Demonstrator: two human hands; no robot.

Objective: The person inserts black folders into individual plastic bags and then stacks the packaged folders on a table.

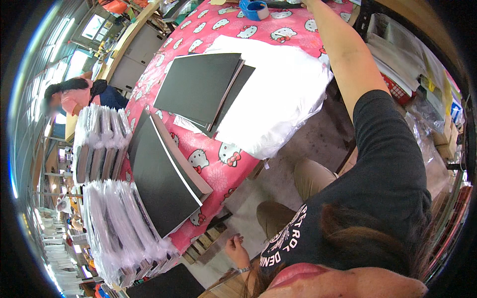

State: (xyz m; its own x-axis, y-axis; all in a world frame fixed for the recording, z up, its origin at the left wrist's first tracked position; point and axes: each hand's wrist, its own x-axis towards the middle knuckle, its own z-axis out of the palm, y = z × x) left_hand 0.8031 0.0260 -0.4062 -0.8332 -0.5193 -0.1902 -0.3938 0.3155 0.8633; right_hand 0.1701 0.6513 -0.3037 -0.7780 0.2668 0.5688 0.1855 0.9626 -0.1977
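Note:
My right arm stretches across to the far edge of the table, where my right hand is almost wholly cut off by the top of the picture. Its fingers are hidden, close to the blue tape roll. Down by the table's near side hangs my left hand, fingers loosely bent and nothing in them. Black flat boards lie overlapped on a pile of white plastic bags. More black boards with a white and a grey edge showing are stacked to the left.
A pink cartoon-print cloth covers the table. Two tall stacks of plastic-wrapped boards stand along its left side. Another person bends beyond them. Plastic-covered goods crowd the right side. A wooden pallet lies beneath the table edge.

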